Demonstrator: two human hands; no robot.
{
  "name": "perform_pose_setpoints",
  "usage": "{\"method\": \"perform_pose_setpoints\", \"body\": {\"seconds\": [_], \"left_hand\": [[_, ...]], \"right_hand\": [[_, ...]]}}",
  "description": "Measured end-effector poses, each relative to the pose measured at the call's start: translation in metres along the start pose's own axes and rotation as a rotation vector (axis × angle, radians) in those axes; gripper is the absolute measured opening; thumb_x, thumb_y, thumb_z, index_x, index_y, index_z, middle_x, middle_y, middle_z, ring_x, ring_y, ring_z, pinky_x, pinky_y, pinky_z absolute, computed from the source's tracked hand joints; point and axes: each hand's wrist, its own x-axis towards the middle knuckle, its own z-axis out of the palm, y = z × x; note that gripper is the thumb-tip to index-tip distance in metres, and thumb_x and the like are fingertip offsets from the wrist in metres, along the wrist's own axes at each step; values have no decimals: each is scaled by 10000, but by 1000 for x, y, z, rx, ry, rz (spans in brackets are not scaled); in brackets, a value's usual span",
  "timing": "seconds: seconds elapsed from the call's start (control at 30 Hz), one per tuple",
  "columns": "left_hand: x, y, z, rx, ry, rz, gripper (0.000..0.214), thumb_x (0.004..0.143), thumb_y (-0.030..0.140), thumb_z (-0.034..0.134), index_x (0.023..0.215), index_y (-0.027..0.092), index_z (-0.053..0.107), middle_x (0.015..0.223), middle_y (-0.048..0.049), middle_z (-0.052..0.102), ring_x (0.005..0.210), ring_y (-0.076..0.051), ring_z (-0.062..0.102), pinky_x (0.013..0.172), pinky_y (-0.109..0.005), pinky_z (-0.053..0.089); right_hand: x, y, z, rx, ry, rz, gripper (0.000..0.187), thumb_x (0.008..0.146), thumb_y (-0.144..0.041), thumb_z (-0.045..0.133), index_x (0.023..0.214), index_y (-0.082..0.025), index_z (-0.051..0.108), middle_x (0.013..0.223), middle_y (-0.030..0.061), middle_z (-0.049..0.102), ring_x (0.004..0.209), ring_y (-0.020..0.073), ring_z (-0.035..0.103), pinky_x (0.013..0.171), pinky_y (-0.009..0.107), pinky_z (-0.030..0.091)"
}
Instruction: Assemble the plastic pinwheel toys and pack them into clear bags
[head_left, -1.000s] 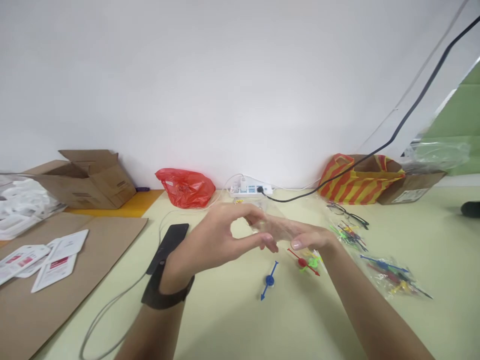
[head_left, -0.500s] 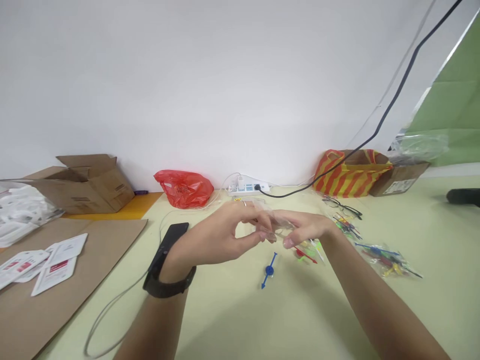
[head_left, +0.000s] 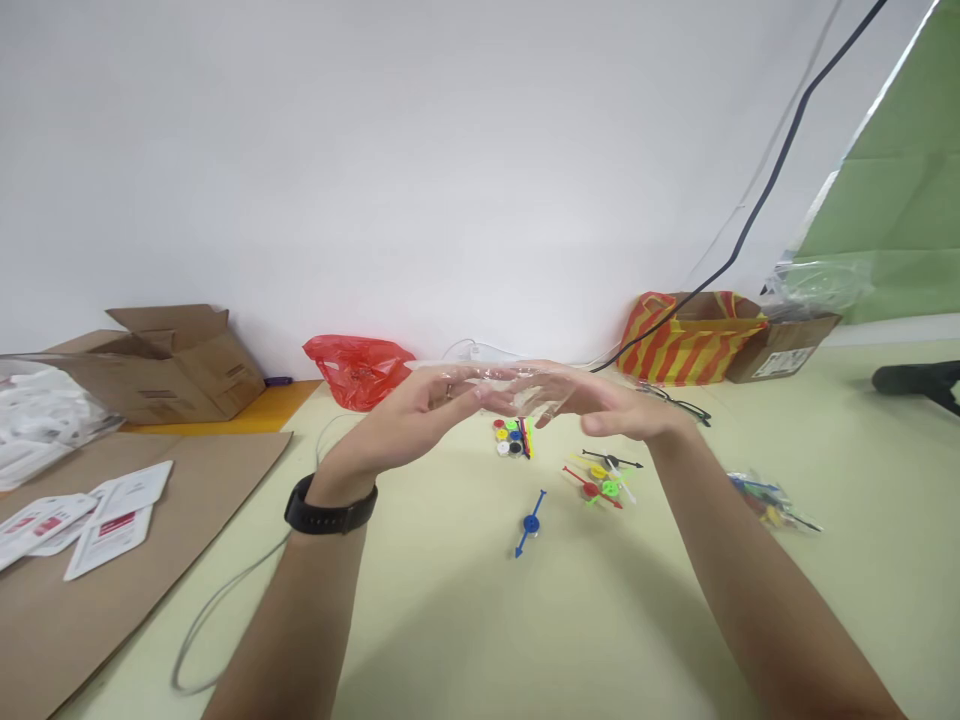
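Observation:
A crinkled clear plastic bag [head_left: 517,378] stretches between my two hands above the table. My left hand [head_left: 420,415], with a black band on its wrist, pinches its left part between thumb and fingers. The fingers of my right hand [head_left: 607,402] are bent round its other end, partly seen through the film. Below lies a blue arrow spinner [head_left: 531,524], flat on the table. To its right is a loose group of spinners, among them a red spinner [head_left: 592,490], a green one and a black one. Several small coloured discs [head_left: 508,437] sit beneath my hands.
A bagged set of spinners [head_left: 772,502] lies at right, with eyeglasses [head_left: 682,404] behind my right wrist. Along the wall are a cardboard box [head_left: 176,370], a red plastic bag [head_left: 356,372] and a striped bag [head_left: 690,345]. White packets [head_left: 112,535] rest on cardboard at left.
Both hands have risen and moved slightly apart, spreading the clear bag wider. The coloured discs and the spinner group, mostly hidden before, now show beneath them.

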Motion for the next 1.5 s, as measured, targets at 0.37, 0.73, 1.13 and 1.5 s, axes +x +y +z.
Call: {"method": "perform_pose_setpoints", "body": {"seconds": [0.37,0.73,1.13,1.5], "left_hand": [[10,-13,12,-127,-425,169,685,915,447,738,1544,311,505,1600,-140,496,1492,-312,465,1199,-512,431],[6,-6,4,67,-507,116,712,905,518,740,1552,339,505,1615,-77,487,1480,-292,485,1233,-468,384],[10,-3,15,198,-238,85,242,987,415,675,1014,236,836,1111,-66,809,1080,-212,739,995,-328,554],[3,7,13,221,-296,75,200,880,408,795,858,211,770,870,-36,777,900,-187,709,893,-321,543]], "right_hand": [[12,-10,22,-170,63,152,618,948,-444,740,1514,-296,541,1508,84,573,1332,258,582,1070,416,534],[2,-8,3,-15,0,-4,811,994,-817,290,1483,-236,574,1433,141,624,1365,299,544,1173,509,388],[4,-28,24,-275,194,131,622,1002,-533,637,1545,-277,477,1443,131,590,1291,287,577,1052,456,510],[21,-13,27,-95,130,-7,359,1004,-267,478,1317,-234,650,1272,77,663,1153,236,581,1003,401,458]]}}
